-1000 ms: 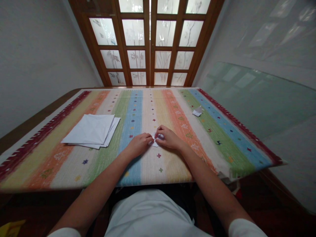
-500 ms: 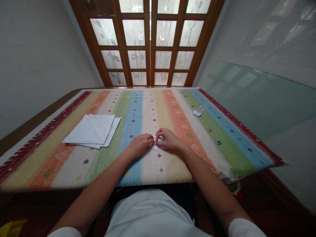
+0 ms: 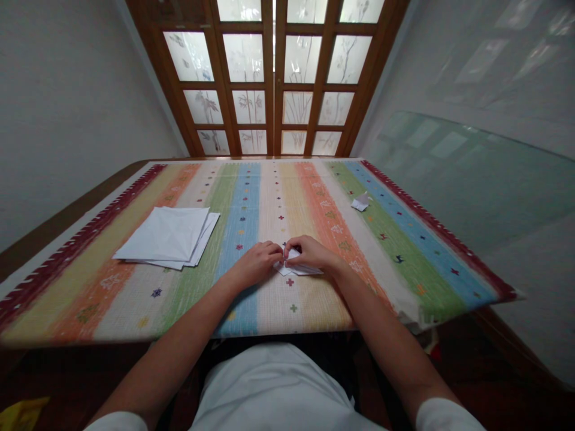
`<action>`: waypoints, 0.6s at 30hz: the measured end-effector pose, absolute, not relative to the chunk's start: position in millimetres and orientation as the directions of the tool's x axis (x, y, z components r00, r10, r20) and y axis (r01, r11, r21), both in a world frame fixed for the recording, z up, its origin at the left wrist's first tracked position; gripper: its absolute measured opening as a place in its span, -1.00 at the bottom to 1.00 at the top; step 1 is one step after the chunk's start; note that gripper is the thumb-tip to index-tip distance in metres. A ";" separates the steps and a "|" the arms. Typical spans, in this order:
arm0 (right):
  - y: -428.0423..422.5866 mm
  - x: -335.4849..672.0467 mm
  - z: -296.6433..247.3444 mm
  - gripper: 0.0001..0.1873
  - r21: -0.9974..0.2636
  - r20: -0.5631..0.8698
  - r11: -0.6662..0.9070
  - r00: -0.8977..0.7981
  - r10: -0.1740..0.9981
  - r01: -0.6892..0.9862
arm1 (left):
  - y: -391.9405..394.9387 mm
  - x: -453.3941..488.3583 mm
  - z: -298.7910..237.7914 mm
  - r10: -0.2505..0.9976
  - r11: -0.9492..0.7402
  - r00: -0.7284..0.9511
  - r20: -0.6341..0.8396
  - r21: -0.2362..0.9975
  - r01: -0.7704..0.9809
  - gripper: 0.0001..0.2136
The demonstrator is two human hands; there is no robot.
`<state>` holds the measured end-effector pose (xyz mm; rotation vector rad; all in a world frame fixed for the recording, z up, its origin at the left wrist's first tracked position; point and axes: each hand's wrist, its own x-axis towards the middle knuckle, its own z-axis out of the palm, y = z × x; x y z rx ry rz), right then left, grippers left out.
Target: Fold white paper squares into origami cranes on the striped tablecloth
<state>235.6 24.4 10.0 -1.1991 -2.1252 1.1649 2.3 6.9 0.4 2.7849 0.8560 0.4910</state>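
A small folded white paper (image 3: 304, 270) lies close to the table's near edge, between my two hands. My left hand (image 3: 260, 261) has its fingers closed on the paper's left side. From the right, my right hand (image 3: 309, 251) pinches it near the middle with thumb and forefinger. The hands almost meet, and their fingers hide part of the folds. A pointed flap of the paper shows beneath the right palm.
A stack of white paper sheets (image 3: 164, 233) lies to the left. A small folded paper figure (image 3: 360, 202) stands at the far right. The striped tablecloth (image 3: 242, 287) covers the table, with wooden glazed doors (image 3: 272, 84) behind it.
My right hand has turned slightly and shifted a little right. More of the folded paper now shows beneath it. The left hand has barely moved.
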 end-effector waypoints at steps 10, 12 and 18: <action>29.0 243.3 18.4 -0.64 -0.980 -0.192 -0.146 -0.429 0.883 0.138 | 1.4 -3.1 11.1 0.482 -0.874 0.746 0.460 0.313 0.371 -0.50; 29.8 242.9 17.4 -0.64 -0.976 -0.208 -0.217 -0.449 0.869 0.032 | 2.3 -2.1 10.2 0.484 -0.875 0.710 0.511 0.282 0.393 -0.64; 26.8 236.5 14.7 -0.65 -0.839 -0.307 -0.489 -0.536 0.786 -0.236 | 2.8 -1.9 10.3 0.482 -0.855 0.596 0.642 0.195 0.482 -0.90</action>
